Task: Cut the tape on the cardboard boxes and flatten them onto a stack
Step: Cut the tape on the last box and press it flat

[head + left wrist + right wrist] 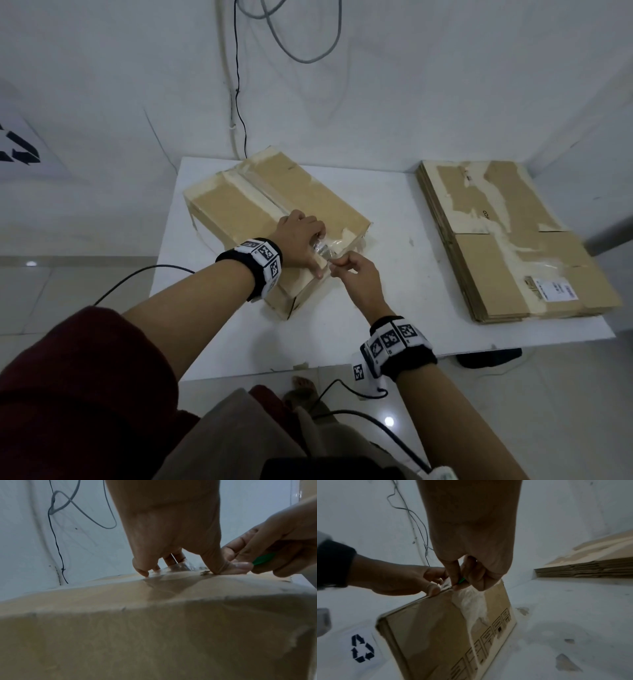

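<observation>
Under the left hand lies the taped cardboard box, set at an angle on the white tabletop. That hand rests on the box's near top edge, thumb and a fingertip pressed to the cardboard, the other fingers curled round a crumpled bunch of clear tape; its grip is closed on the tape. Just right of it, and touching it at the fingertips, the right hand has a tight grip, fingers curled round a small green-handled cutter. Only a sliver of the green handle shows between the fingers, and the blade cannot be made out. Below this grip, more clear tape runs down the box's side panel, over printed handling symbols. Well to the right of the right hand, a stack of flattened boxes lies on the same tabletop, a shipping label on its top sheet. Beyond both hands, cables hang down the white wall.
</observation>
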{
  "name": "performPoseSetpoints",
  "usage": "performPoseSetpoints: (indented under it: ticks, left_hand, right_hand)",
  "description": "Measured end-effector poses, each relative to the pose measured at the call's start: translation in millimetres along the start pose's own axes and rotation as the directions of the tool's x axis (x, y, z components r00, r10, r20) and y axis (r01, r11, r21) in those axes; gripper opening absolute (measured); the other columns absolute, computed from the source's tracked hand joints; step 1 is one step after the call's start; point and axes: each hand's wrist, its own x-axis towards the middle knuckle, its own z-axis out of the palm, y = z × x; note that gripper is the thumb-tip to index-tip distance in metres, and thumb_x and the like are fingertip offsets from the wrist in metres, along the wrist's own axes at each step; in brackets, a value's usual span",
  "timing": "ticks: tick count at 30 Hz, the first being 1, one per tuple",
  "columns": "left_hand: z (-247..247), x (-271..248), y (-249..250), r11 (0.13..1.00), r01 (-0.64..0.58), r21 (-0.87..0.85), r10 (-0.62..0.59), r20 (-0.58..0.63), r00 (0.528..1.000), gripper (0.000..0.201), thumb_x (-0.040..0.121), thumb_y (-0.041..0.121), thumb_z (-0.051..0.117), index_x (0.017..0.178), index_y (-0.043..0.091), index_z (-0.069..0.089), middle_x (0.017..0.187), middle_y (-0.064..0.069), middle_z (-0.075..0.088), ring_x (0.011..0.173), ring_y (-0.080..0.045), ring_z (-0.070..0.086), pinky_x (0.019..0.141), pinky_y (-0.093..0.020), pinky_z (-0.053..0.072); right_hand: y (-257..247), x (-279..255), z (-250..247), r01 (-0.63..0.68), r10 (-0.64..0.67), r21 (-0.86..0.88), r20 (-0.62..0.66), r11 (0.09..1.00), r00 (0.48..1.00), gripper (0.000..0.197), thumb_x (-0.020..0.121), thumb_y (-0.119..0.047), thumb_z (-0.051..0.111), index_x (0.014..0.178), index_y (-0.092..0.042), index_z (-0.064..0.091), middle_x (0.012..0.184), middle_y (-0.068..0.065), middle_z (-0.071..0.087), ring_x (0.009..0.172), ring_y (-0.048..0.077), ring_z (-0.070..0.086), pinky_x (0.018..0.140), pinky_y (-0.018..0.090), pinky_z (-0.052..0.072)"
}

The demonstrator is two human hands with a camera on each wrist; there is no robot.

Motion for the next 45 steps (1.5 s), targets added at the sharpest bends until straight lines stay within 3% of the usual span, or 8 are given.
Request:
performPoseSetpoints:
  ticks: [3, 6, 12, 17, 21, 25, 34, 45]
  left_hand:
    - [-3.0, -5.3, 2.3, 1.000, 0.003, -0.011, -0.004, -0.026, 1.000, 0.060, 0.067, 0.072, 0.068, 0.093, 0.022, 0.048, 0.086, 0.008, 0.051, 0.097, -0.018, 0.037, 0.089, -0.037, 0.030]
    - [0.2, -13.4, 9.7, 0.996, 0.081, -0.045, -0.084, -0.058, 0.995, 0.048, 0.076, 0.056, 0.068, 0.091, 0.015, 0.046, 0.088, -0.004, 0.054, 0.094, -0.023, 0.040, 0.088, -0.039, 0.034]
    - [8.8, -16.2, 34.9, 0.960, 0.220, -0.175, -0.243, -0.125, 0.962, 0.068, 0.070, 0.026, 0.073, 0.122, 0.011, 0.031, 0.094, -0.007, 0.048, 0.105, -0.031, 0.047, 0.098, -0.051, 0.036]
    - [21.8, -15.9, 15.1, 0.691, 0.215, -0.690, -0.421, -0.142, 0.896, 0.068, 0.060, 0.037, 0.090, 0.104, 0.017, 0.042, 0.079, 0.000, 0.067, 0.084, -0.019, 0.065, 0.085, -0.043, 0.051]
    - [36.1, -14.1, 9.4, 0.553, 0.249, -0.795, -0.576, -0.149, 0.804, 0.060, 0.059, 0.038, 0.088, 0.099, 0.017, 0.048, 0.084, -0.001, 0.071, 0.084, -0.016, 0.068, 0.085, -0.039, 0.054]
    - [41.1, -9.9, 8.8, 0.518, 0.278, -0.809, -0.624, -0.135, 0.770, 0.057, 0.056, 0.040, 0.087, 0.095, 0.021, 0.050, 0.081, 0.004, 0.072, 0.081, -0.013, 0.068, 0.081, -0.038, 0.056]
    - [41.7, -8.6, 5.1, 0.498, 0.281, -0.820, -0.613, -0.103, 0.784, 0.058, 0.049, 0.045, 0.084, 0.085, 0.027, 0.042, 0.082, 0.004, 0.072, 0.085, -0.015, 0.067, 0.084, -0.041, 0.054]
    - [40.4, -9.9, 4.9, 0.472, 0.259, -0.843, -0.587, -0.081, 0.805, 0.057, 0.061, 0.034, 0.087, 0.093, 0.022, 0.041, 0.092, -0.002, 0.073, 0.093, -0.016, 0.065, 0.097, -0.041, 0.046]
  right_hand:
    - [6.7, 3.8, -14.4, -0.003, 0.005, 0.026, -0.082, 1.000, 0.997, 0.006, 0.084, -0.007, 0.067, 0.081, -0.011, 0.070, 0.080, 0.001, 0.071, 0.082, 0.010, 0.065, 0.090, 0.032, 0.049]
    - [15.6, 4.6, -22.8, 0.008, 0.007, 0.067, -0.224, 0.998, 0.974, 0.003, 0.089, -0.014, 0.064, 0.090, -0.014, 0.066, 0.084, -0.003, 0.069, 0.086, 0.013, 0.065, 0.086, 0.038, 0.049]
    - [16.4, -9.1, -7.5, 0.061, -0.052, 0.073, -0.117, 0.995, 0.992, 0.006, 0.096, -0.030, 0.061, 0.100, -0.026, 0.062, 0.083, 0.000, 0.072, 0.067, -0.001, 0.060, 0.063, 0.018, 0.041]
    - [25.6, -18.0, -1.1, 0.146, -0.139, 0.050, -0.111, 0.988, 0.984, 0.002, 0.094, -0.024, 0.065, 0.094, -0.022, 0.066, 0.088, -0.008, 0.070, 0.077, 0.005, 0.061, 0.064, 0.011, 0.042]
    - [28.5, -19.2, -1.7, 0.263, -0.269, -0.064, -0.100, 0.963, 0.958, 0.004, 0.090, -0.016, 0.069, 0.086, -0.016, 0.068, 0.085, -0.012, 0.069, 0.084, 0.006, 0.063, 0.072, 0.012, 0.046]
    - [30.4, -15.8, -1.9, 0.359, -0.375, -0.182, -0.066, 0.916, 0.924, 0.006, 0.091, -0.019, 0.068, 0.086, -0.016, 0.068, 0.086, -0.010, 0.069, 0.088, 0.011, 0.067, 0.077, 0.028, 0.055]
    - [31.1, -20.7, 10.4, 0.325, -0.399, -0.374, -0.140, 0.869, 0.906, 0.009, 0.094, -0.021, 0.063, 0.084, -0.020, 0.061, 0.083, -0.007, 0.063, 0.080, 0.009, 0.059, 0.068, 0.029, 0.052]
    - [31.4, -19.6, 13.7, 0.257, -0.308, -0.295, -0.142, 0.920, 0.941, 0.016, 0.095, -0.026, 0.060, 0.082, -0.017, 0.057, 0.081, -0.008, 0.064, 0.080, 0.009, 0.060, 0.066, 0.028, 0.048]
